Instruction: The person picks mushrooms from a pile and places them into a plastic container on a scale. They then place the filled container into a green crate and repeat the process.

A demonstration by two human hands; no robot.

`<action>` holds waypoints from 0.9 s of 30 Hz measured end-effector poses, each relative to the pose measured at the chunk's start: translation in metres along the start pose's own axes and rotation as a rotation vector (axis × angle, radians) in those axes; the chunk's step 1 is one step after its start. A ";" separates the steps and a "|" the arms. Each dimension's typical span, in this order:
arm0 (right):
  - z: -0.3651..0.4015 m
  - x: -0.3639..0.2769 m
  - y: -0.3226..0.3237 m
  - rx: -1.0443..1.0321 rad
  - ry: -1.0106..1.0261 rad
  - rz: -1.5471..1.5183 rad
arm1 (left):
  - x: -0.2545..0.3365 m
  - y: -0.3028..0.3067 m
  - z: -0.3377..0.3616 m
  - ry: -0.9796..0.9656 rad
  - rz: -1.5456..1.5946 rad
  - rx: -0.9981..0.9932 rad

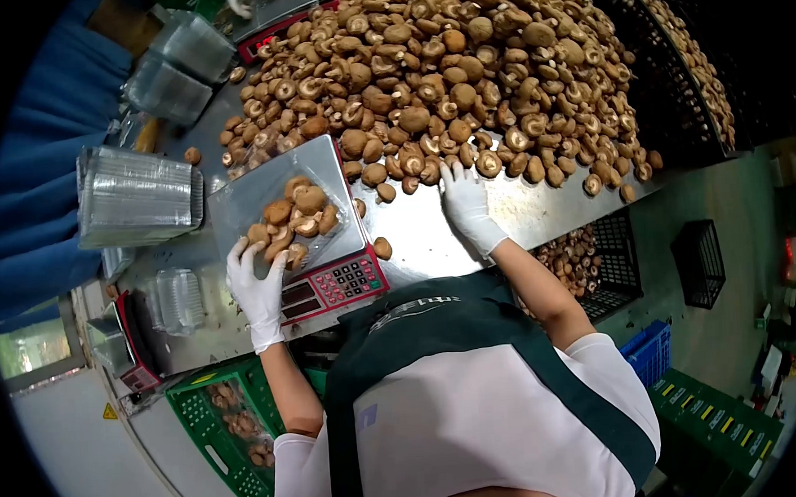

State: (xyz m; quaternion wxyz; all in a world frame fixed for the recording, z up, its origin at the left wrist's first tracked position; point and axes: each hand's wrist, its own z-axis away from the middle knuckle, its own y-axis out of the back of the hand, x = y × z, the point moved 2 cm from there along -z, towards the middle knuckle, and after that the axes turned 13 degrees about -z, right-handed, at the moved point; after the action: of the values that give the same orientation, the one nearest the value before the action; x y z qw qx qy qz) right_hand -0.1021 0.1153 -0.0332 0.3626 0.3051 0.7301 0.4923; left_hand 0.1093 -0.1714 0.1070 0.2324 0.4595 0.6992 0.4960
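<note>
My left hand (256, 287), in a white glove, rests at the near left side of a clear plastic tray (330, 237). Its fingers and thumb are apart, close to the brown mushrooms (277, 212) lying in that tray. The tray sits on the metal plate of a red digital scale (339, 283). Further right, my right hand (470, 207), also gloved, lies with fingers stretched out on the steel table (415, 234). Its fingertips touch the front edge of a large mushroom pile (461, 74). Whether anything is under the fingertips is hidden.
Stacked clear trays (139, 195) stand at the left, with more stacks (181, 66) behind. A second scale (282, 16) is at the back, near another person's gloved hand (237, 0). Black crates (686, 80) hold mushrooms at right. A green crate (223, 438) with packed trays sits below.
</note>
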 end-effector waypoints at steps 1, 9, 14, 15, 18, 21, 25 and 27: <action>0.001 0.008 0.002 0.046 0.033 -0.092 | -0.005 -0.004 0.006 0.042 0.076 0.026; -0.003 0.043 0.009 0.075 0.116 -0.420 | -0.024 0.001 0.026 0.313 0.179 0.164; -0.005 0.027 0.014 0.037 0.061 -0.489 | -0.023 -0.004 0.025 0.353 0.232 0.161; -0.005 0.014 0.015 -0.058 0.044 -0.408 | -0.020 -0.002 0.021 0.336 0.217 0.172; 0.000 -0.005 -0.006 -0.057 0.068 -0.254 | -0.017 -0.004 0.012 0.301 0.208 0.176; -0.002 -0.007 -0.018 0.071 0.004 -0.348 | -0.020 -0.008 0.006 0.320 0.255 0.167; -0.007 0.001 -0.010 0.172 0.017 -0.360 | -0.022 -0.005 0.003 0.348 0.314 0.124; -0.007 0.004 0.003 0.109 -0.137 -0.504 | -0.026 -0.007 0.004 0.365 0.339 0.117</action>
State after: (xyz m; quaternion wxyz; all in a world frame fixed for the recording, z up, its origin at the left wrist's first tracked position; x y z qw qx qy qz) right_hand -0.1102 0.1156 -0.0299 0.5055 0.1655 0.7822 0.3245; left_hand 0.1214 -0.1929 0.0954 -0.0111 0.4859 0.6700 0.5612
